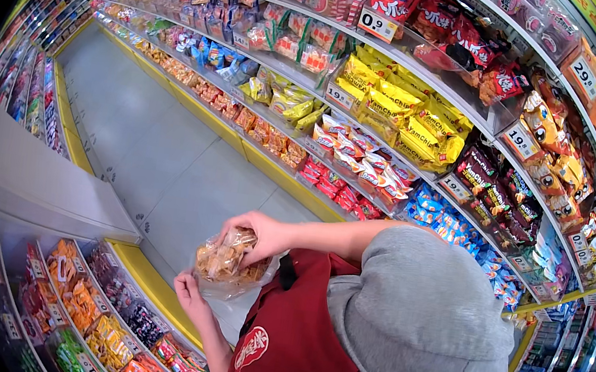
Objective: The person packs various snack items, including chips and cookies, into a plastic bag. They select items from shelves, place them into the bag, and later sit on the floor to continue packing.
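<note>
A clear plastic bag (230, 291) filled with tan, individually wrapped snacks hangs in front of my red apron (296, 327). From above, my right hand (260, 237) reaches to the bag's mouth, its fingers curled around some wrapped snacks (223, 261). My left hand (190, 293) is at the bag's near-left edge, fingers bent and pinching the plastic. Part of the bag's far side is hidden behind my right hand and the apron.
Tiered snack shelves (283, 85) curve along the right, holding yellow bags (393, 105) and red packets (340, 189). More candy bins (108, 341) stand at lower left, beside a pale panel (49, 187). A grey tiled floor (168, 141) runs between.
</note>
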`<state>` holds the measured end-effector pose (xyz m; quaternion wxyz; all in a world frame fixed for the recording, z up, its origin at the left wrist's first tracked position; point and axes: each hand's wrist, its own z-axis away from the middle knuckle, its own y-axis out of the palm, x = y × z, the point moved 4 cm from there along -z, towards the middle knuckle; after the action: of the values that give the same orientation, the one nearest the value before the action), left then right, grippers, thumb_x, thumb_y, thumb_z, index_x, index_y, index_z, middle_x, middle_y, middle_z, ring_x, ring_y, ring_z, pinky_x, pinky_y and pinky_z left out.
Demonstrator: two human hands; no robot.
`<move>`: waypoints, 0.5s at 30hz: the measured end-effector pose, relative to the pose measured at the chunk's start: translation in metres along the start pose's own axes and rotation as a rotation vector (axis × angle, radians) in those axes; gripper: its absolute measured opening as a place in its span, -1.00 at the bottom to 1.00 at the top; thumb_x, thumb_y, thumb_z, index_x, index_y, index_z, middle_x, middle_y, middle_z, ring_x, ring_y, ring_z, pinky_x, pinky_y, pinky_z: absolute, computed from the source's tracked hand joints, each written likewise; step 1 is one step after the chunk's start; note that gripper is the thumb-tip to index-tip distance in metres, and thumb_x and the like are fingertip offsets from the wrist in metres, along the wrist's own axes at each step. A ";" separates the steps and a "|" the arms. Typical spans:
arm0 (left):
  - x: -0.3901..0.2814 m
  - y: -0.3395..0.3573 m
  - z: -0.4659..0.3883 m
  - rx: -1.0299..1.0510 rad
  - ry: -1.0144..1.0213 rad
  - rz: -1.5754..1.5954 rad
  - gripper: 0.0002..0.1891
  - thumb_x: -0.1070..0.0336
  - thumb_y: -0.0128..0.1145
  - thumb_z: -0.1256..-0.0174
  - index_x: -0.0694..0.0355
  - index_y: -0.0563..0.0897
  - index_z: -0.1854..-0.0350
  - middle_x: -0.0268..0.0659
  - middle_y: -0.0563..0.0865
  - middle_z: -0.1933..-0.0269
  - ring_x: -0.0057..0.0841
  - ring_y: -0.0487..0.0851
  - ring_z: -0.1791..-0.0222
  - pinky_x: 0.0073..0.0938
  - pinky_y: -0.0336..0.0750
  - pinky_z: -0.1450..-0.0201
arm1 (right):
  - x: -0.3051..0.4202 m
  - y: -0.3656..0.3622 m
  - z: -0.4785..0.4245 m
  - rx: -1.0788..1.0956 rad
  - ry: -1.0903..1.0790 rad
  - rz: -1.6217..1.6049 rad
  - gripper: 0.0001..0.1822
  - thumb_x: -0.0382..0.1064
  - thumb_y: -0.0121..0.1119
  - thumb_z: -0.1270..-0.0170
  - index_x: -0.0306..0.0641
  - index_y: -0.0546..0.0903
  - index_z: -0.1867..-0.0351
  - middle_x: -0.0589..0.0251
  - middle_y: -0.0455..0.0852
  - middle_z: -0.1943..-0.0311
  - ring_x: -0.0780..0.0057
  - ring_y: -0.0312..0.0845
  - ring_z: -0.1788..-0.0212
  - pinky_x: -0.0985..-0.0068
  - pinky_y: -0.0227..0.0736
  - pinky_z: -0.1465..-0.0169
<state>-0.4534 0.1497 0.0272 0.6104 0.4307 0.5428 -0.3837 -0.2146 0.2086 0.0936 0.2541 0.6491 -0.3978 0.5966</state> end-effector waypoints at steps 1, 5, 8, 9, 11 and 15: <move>-0.007 0.012 -0.021 -0.085 -0.044 0.134 -0.85 0.27 0.02 -0.59 0.15 0.46 0.24 -0.44 0.51 0.23 -0.65 0.48 0.23 -0.54 0.44 0.05 | -0.003 -0.022 -0.019 0.007 -0.070 -0.168 -0.46 -0.17 0.57 0.03 -0.13 0.63 -0.03 0.32 0.76 0.05 0.40 0.69 -0.02 0.41 0.54 -0.12; -0.010 0.021 -0.130 0.012 -0.133 0.401 -0.84 0.14 -0.07 -0.55 0.06 0.42 0.22 -0.47 0.48 0.27 -0.65 0.47 0.28 -0.53 0.45 0.03 | 0.009 -0.096 -0.086 -0.160 0.102 -0.785 -0.36 -0.35 0.47 -0.01 -0.24 0.55 -0.21 0.25 0.72 -0.07 0.36 0.66 -0.12 0.36 0.54 -0.22; -0.062 0.073 -0.194 0.328 -0.304 0.524 -0.77 0.04 -0.13 -0.50 0.06 0.48 0.16 -0.43 0.56 0.25 -0.61 0.56 0.24 -0.54 0.49 0.11 | -0.007 -0.138 -0.129 -0.170 0.171 -1.020 -0.29 -0.35 0.38 -0.05 -0.33 0.45 -0.32 0.10 0.69 -0.14 0.25 0.65 -0.18 0.25 0.54 -0.27; -0.078 0.090 -0.210 0.402 -0.319 0.498 -0.66 -0.04 -0.12 -0.49 0.10 0.51 0.00 -0.37 0.63 0.12 -0.54 0.63 0.13 -0.48 0.54 0.06 | -0.019 -0.146 -0.148 -0.178 0.162 -1.006 -0.28 -0.33 0.36 -0.07 -0.35 0.43 -0.34 0.07 0.69 -0.16 0.21 0.65 -0.19 0.21 0.54 -0.29; -0.088 0.106 -0.243 0.500 -0.483 0.501 -0.46 -0.14 -0.08 -0.46 0.17 0.49 -0.25 -0.25 0.68 -0.09 -0.42 0.69 -0.05 -0.36 0.61 -0.05 | -0.031 -0.148 -0.191 -0.149 0.218 -0.949 -0.29 -0.32 0.38 -0.08 -0.38 0.45 -0.32 0.05 0.69 -0.16 0.22 0.65 -0.18 0.24 0.53 -0.28; -0.063 0.112 -0.318 0.599 -0.744 0.621 -0.24 -0.22 0.01 -0.40 0.30 0.40 -0.44 -0.06 0.64 -0.28 -0.25 0.68 -0.21 -0.19 0.58 -0.26 | -0.046 -0.157 -0.281 -0.138 0.298 -0.842 -0.33 -0.31 0.40 -0.09 -0.41 0.48 -0.28 0.05 0.69 -0.15 0.25 0.66 -0.17 0.26 0.50 -0.29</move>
<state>-0.4614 0.4869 0.0893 0.6960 0.5602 0.0065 -0.4492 -0.2454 0.5315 0.1164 0.5718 0.6431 -0.0968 0.5001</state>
